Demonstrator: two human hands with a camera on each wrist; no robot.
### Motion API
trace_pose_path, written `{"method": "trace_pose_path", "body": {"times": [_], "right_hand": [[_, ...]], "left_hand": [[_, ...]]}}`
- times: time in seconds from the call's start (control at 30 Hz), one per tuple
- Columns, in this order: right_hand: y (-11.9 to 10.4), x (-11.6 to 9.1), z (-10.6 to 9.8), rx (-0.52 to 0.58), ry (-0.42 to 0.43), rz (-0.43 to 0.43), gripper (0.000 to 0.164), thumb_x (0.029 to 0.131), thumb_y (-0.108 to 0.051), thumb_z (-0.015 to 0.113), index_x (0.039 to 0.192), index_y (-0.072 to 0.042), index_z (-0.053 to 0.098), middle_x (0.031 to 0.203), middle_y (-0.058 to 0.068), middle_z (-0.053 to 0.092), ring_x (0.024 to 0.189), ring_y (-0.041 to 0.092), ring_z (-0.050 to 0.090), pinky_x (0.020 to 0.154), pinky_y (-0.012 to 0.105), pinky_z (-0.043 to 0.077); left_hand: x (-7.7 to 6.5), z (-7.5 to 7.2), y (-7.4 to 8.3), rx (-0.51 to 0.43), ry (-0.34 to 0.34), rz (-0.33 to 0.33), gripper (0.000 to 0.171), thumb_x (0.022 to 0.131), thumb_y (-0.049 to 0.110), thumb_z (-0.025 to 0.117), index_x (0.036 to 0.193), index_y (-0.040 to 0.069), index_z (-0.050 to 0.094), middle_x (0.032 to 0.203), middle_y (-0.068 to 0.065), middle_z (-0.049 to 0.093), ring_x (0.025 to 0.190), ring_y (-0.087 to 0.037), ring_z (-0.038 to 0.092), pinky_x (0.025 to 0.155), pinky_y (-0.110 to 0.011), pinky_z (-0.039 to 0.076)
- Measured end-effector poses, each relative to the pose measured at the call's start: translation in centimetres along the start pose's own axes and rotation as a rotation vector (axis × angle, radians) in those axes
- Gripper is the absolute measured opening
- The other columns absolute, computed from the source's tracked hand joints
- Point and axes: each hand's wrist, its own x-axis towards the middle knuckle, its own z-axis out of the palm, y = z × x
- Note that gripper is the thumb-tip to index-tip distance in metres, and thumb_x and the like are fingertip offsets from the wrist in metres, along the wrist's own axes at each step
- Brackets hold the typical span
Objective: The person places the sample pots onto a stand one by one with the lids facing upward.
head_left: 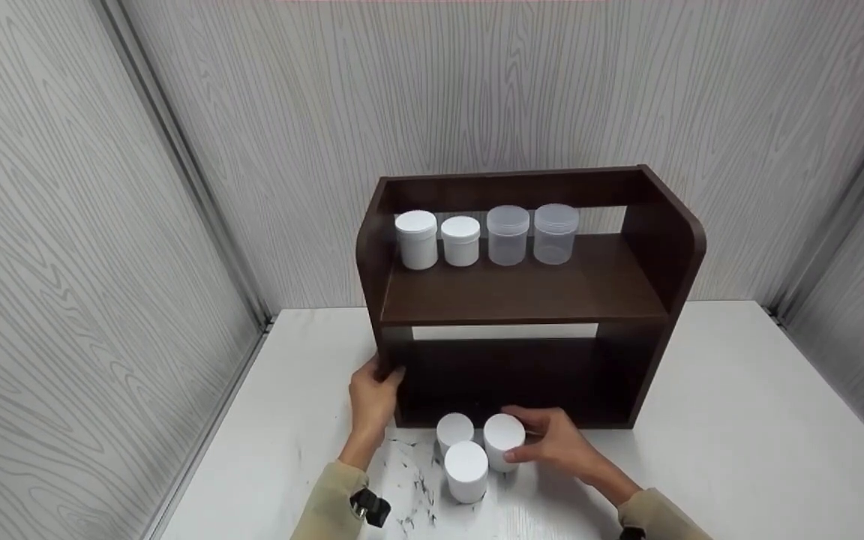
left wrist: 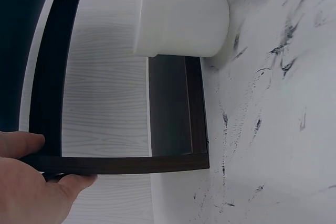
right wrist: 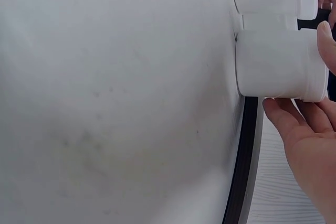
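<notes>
My left hand [head_left: 373, 397] grips the left side panel of a dark brown two-tier shelf [head_left: 526, 296]. In the left wrist view the thumb and fingers lie on opposite faces of that panel [left wrist: 126, 164]. With thumb and fingers, my right hand [head_left: 558, 444] holds a white lidded jar [head_left: 504, 435] by its right side. The right wrist view shows this jar [right wrist: 275, 65] upright, its base at the table surface. Two more white jars stand close beside it, a front one [head_left: 466, 472] and a rear one [head_left: 454, 430].
On the upper tier stand two white jars, a taller one [head_left: 417, 240] and a shorter one [head_left: 461, 241], then two translucent jars, left [head_left: 508, 236] and right [head_left: 555, 235]. Dark scuffs mark the white table [head_left: 747, 420]. Wood-grain panels [head_left: 492, 90] enclose the back and sides.
</notes>
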Motion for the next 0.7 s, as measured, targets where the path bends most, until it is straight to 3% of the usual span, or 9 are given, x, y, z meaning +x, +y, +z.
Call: {"method": "trace_pose_path", "body": {"times": [0.53,0.7], "right_hand": [[-0.24,-0.21,0.04,0.002,0.02,0.016,0.074,0.077,-0.002,0.092,0.142,0.012,0.058,0.139,0.026,0.063,0.122,0.034,0.066,0.094,0.028,0.055],[-0.6,-0.39,-0.4,-0.009,0.012,0.008,0.074,0.078,-0.005,0.092,0.142,0.011,0.058,0.138,0.024,0.065,0.12,0.032,0.067,0.092,0.026,0.056]], "left_hand": [[0.0,0.07,-0.2,0.006,0.024,-0.013,0.047,0.097,-0.003,0.063,0.143,-0.013,0.056,0.133,-0.03,0.065,0.123,-0.041,0.064,0.104,-0.051,0.052],[-0.07,-0.05,-0.2,0.016,-0.003,0.006,0.045,0.099,-0.001,0.062,0.142,-0.012,0.056,0.131,-0.028,0.066,0.122,-0.041,0.064,0.104,-0.051,0.052]]}}
